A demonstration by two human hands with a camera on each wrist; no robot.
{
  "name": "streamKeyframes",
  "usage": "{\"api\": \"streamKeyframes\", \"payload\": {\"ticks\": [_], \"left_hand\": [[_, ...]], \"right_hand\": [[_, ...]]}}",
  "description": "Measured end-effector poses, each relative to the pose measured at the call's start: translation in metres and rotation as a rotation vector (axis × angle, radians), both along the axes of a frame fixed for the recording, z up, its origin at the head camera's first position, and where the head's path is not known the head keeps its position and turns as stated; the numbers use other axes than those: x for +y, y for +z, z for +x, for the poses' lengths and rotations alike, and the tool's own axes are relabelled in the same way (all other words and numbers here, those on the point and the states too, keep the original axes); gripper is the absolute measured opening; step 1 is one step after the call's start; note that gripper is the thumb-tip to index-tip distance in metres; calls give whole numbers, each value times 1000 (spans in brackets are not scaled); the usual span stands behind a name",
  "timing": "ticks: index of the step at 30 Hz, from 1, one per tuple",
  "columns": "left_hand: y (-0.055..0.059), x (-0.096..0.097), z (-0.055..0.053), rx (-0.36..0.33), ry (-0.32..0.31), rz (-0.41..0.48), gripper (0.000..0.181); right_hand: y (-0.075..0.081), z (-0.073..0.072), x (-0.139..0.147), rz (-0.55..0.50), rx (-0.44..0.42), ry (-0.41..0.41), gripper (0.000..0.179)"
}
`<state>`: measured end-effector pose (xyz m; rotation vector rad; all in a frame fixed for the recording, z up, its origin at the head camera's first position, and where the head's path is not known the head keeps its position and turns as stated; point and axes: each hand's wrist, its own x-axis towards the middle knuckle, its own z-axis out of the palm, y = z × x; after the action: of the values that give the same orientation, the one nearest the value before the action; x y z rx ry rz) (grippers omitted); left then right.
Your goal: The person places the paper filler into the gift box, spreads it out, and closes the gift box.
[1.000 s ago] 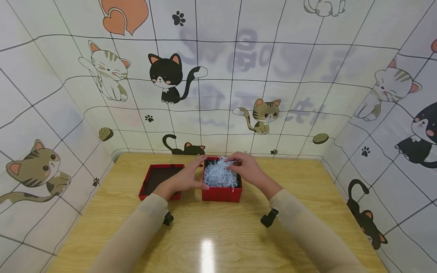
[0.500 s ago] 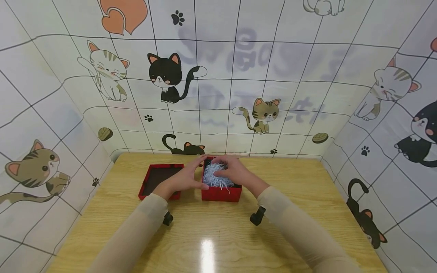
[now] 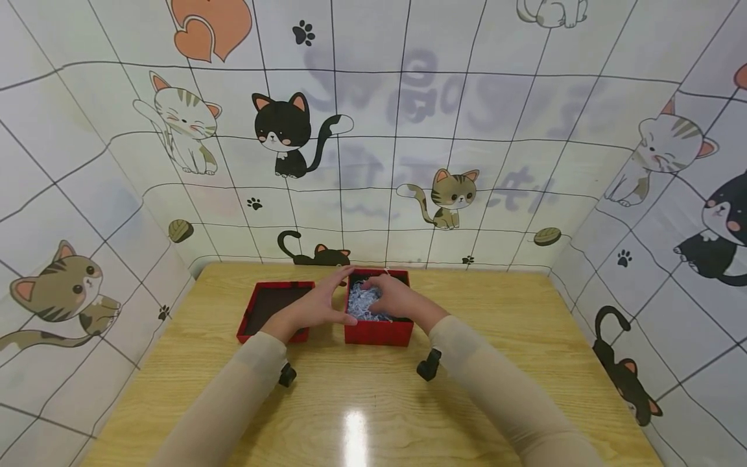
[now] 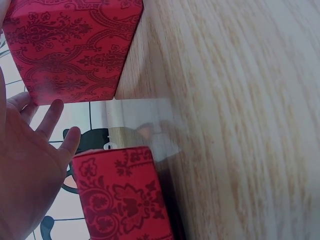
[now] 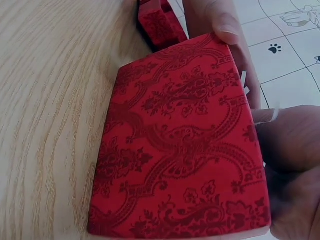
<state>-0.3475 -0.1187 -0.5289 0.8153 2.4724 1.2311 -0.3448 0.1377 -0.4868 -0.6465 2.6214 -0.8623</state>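
A red patterned box (image 3: 378, 333) with a dark inside stands on the table, pale blue shredded paper (image 3: 360, 302) in it. My left hand (image 3: 314, 303) spans the box's left side, thumb at the near corner and fingers at the far one; the thumb (image 5: 227, 31) shows on the corner in the right wrist view. My right hand (image 3: 397, 298) reaches into the box from the right, its curved fingers and thumb around some of the shredded paper. The fingertips are partly hidden in the paper. In the left wrist view the box (image 4: 75, 50) fills the top left.
To the left of the box lies a shallow red lid (image 3: 245, 318), dark inside, partly behind my left hand and wrist. Both stand on a light wooden table (image 3: 373, 395). A white backdrop (image 3: 373, 117) with cat drawings rises behind the table and along its sides.
My right hand has moved left and lower, from the box's right edge down into the shredded paper. The paper sits lower now and further left. My left hand has stayed in place.
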Motion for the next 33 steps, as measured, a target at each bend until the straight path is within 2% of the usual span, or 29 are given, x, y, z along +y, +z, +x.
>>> {"api": "streamKeyframes", "payload": {"ticks": [6,12,16,21,24,28,33], "left_hand": [[1,-1,1,6,1,1,121],[1,-1,0,16,-1,-5,120],[-1,0,-1,22,-3,-1,121],[-3,0,-1,23,-9,6,124],[-3,0,-1,21,-6,-2,124],[-1,-1,-1,19,3,-13,123],[-2,-1,-2,28,-5,-16,125]], "right_hand": [[-1,0,-6,95,-13,-13,55],[-4,4,-12,200,28,-17,57],[-3,6,-11,210,46,-20,56],[1,6,-4,191,52,21,57],[9,7,4,153,44,46,60],[27,12,14,95,28,66,65],[47,16,24,49,53,61,61]]}}
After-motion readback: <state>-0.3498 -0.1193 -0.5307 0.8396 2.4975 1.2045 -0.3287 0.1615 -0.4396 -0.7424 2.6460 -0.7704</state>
